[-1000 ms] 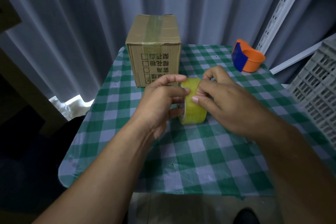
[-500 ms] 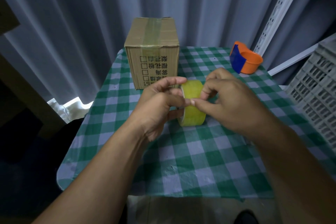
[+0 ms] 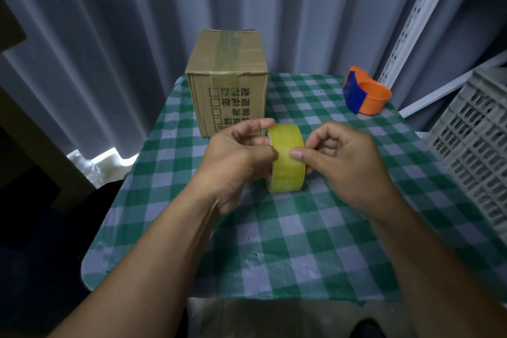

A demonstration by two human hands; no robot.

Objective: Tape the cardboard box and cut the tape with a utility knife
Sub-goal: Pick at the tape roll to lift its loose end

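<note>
The left hand [image 3: 236, 156] is holding the yellow tape roll [image 3: 286, 158] in a closed grip just above the surface [image 3: 274, 241], near the cardboard box [image 3: 229, 82]; the right hand [image 3: 345, 162] is pinching its outer wrap. The roll looks light, stiff and slick, best held by its rims. It is standing on edge, its axis running left-right.

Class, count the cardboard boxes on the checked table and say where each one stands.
1. The cardboard box stands at the table's far left edge, beyond the left hand. Nothing visible could hide another.

Both hands [image 3: 288, 162] gripping tape roll [image 3: 286, 158] — upright
</note>
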